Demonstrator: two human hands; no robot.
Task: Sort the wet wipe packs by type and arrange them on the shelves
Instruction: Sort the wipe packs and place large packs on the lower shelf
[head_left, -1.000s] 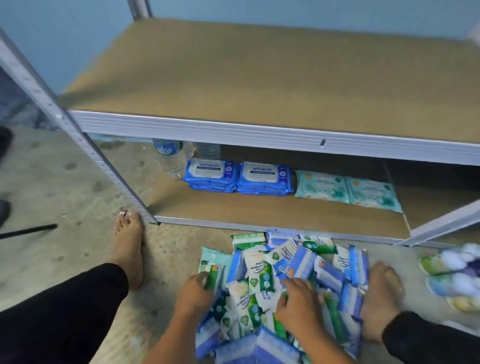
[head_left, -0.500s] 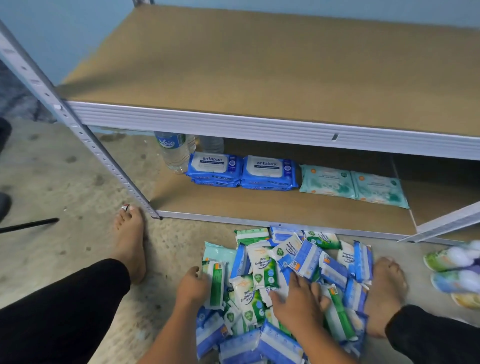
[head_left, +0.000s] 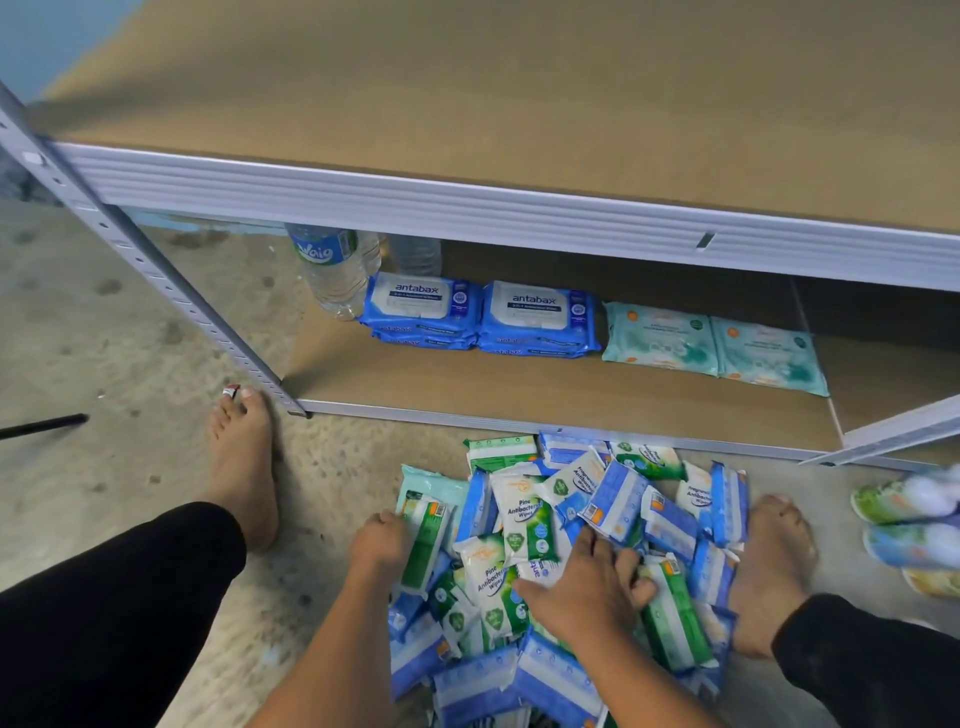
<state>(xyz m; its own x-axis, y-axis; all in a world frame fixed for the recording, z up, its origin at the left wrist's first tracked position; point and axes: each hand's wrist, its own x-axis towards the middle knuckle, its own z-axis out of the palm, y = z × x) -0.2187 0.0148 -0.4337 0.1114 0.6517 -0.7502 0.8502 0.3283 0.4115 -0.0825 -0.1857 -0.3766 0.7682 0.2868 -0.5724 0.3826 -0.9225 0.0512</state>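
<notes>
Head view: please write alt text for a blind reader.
A person's left hand grips a green wipe pack while the right hand rests on a pile of small packs on the floor. Behind, the lower shelf holds blue antabax packs, teal packs and a water bottle.

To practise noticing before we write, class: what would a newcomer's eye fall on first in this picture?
First, the jumbled pile of wet wipe packs on the floor in front of the rack, with the left hand gripping a green-and-white pack and the right hand spread over the heap. Next, the lower shelf, where blue antabax packs and teal packs lie in a row beside a water bottle.
</notes>
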